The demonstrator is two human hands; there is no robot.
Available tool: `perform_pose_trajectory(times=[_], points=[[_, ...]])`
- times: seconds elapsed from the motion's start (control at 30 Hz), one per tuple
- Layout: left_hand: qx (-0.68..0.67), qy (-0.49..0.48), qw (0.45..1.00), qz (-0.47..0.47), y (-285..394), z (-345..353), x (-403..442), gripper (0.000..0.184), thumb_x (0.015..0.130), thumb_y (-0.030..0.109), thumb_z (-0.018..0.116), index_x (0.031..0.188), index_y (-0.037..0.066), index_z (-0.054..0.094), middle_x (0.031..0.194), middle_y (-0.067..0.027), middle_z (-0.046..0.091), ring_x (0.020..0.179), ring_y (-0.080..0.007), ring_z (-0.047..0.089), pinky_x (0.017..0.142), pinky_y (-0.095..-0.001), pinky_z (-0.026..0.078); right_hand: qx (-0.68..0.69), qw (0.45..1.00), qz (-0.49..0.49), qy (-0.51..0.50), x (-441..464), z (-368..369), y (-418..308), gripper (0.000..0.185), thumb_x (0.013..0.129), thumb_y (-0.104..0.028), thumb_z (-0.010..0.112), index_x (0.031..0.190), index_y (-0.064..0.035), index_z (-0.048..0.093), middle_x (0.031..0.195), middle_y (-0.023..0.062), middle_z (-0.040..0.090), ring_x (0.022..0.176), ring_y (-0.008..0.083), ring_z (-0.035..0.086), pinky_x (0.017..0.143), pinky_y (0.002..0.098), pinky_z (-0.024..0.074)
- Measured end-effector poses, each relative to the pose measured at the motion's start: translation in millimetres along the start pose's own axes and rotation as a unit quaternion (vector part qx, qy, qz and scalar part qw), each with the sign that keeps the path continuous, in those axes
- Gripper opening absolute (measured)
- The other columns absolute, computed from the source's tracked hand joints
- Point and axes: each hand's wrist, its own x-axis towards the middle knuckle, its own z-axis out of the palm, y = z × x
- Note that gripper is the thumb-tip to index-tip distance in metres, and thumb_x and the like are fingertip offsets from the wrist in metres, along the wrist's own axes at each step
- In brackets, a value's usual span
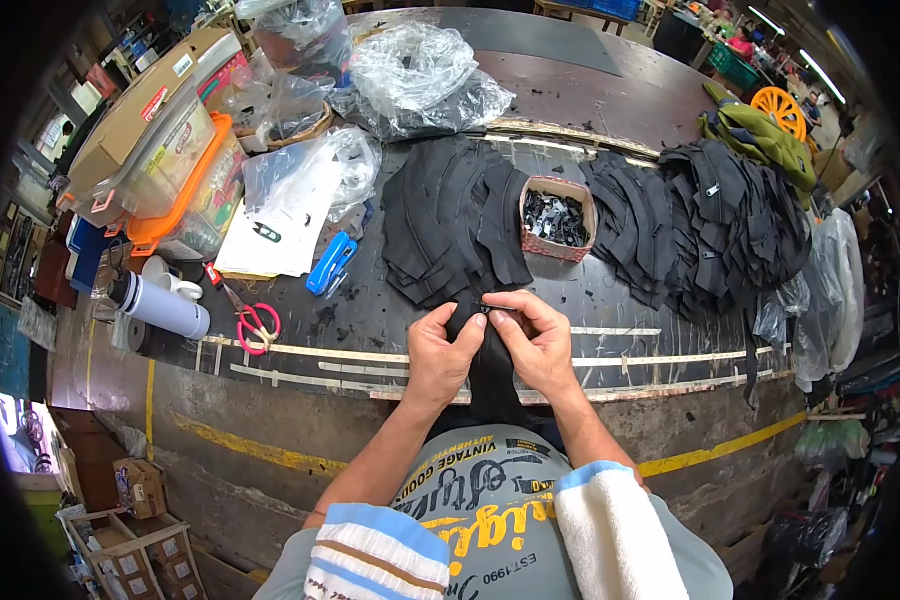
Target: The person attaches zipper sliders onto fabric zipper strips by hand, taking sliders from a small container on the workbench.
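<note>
My left hand [440, 352] pinches the upper end of a black fabric strip [494, 378] between thumb and fingers. Beside it, my right hand [534, 346] is closed on the same end, thumb and forefinger together at its edge. A small dark piece shows at the right fingertips, too small to make out. The strip hangs down toward my lap. Just beyond my hands lies a fanned stack of black zippered fabric pieces [450, 215]. A red patterned box [553, 253] holds many small black and silver parts that look like zipper sliders [558, 215].
More black fabric pieces [735, 225] are heaped at the right. On the left are pink-handled scissors [260, 330], a blue stapler [332, 263], a bottle [165, 308], papers [270, 240] and stacked plastic bins [195, 190]. Clear plastic bags [410, 65] sit at the back.
</note>
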Motion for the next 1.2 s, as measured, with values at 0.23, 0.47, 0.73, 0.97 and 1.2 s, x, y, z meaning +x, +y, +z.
perform_pose_trajectory(times=[0.23,0.47,0.73,0.97,1.2], points=[[-0.001,0.005,1.000,0.006,-2,-2,-2,0.005,0.094,0.003,0.068,0.096,-0.001,0.070,0.084,0.0017,0.067,0.072,-0.0034,0.051,0.064,-0.0168,0.043,-0.011,1.000,-0.016,-0.006,1,-1,0,0.021,0.094,0.007,0.063,0.111,0.0005,0.074,0.094,0.0023,0.066,0.071,0.0046,0.049,0.063,0.0170,0.0369],[-0.009,0.021,1.000,0.003,7,6,-4,0.006,0.095,0.004,0.068,0.098,-0.001,0.070,0.086,0.0006,0.069,0.072,-0.0035,0.052,0.064,-0.0171,0.043,-0.013,1.000,-0.027,-0.003,3,-2,3,0.019,0.093,0.006,0.065,0.108,0.0005,0.074,0.095,0.0029,0.068,0.072,0.0047,0.049,0.063,0.0168,0.0373],[0.075,-0.056,0.995,-0.039,15,-6,2,0.010,0.096,0.007,0.068,0.093,-0.003,0.070,0.080,0.0016,0.068,0.069,-0.0040,0.050,0.061,-0.0176,0.042,0.025,0.999,0.033,0.011,8,-8,-3,0.017,0.091,0.007,0.066,0.105,0.0014,0.075,0.096,0.0019,0.069,0.072,0.0041,0.050,0.064,0.0161,0.0381],[0.112,-0.049,0.992,-0.014,5,-8,2,0.013,0.095,0.008,0.068,0.089,-0.003,0.069,0.076,0.0029,0.065,0.066,-0.0042,0.047,0.059,-0.0184,0.039,0.057,0.995,0.076,-0.011,15,-16,7,0.016,0.090,0.006,0.068,0.103,0.0006,0.075,0.094,-0.0002,0.068,0.073,0.0035,0.051,0.065,0.0157,0.0386],[0.188,-0.065,0.980,-0.009,13,-10,3,0.014,0.096,0.009,0.067,0.088,-0.002,0.068,0.076,0.0037,0.064,0.065,-0.0037,0.045,0.057,-0.0190,0.037,0.091,0.988,0.127,-0.009,13,-13,-1,0.014,0.087,0.003,0.073,0.100,-0.0014,0.075,0.096,0.0014,0.066,0.077,0.0051,0.051,0.068,0.0176,0.0394]])
